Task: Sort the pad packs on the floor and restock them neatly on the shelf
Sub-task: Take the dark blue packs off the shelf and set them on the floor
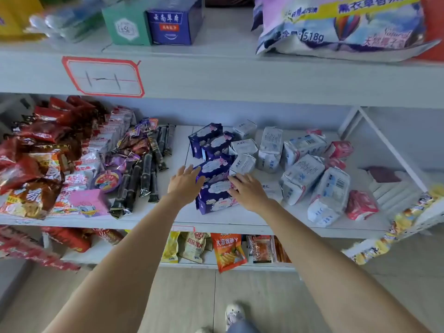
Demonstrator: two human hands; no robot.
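Observation:
Several dark purple pad packs (211, 150) stand in a row running front to back on the middle white shelf (216, 223). My left hand (185, 182) lies flat against the left side of the front purple pack (216, 197), fingers straight. My right hand (247, 191) rests on that pack's right side, fingers reaching toward a small white ABC pack (242, 163). More white ABC packs (271, 149) and larger white packs (301, 177) lie loosely to the right, along with red and pink packs (360, 205).
Snack bags (36, 164) and dark wrapped bars (144, 174) crowd the shelf's left half. The upper shelf holds boxes (168, 22) and a big detergent bag (336, 27). Snacks fill the lower shelf (228, 251). A yellow packet strip (396, 227) hangs at right. My shoe (234, 313) stands on the floor.

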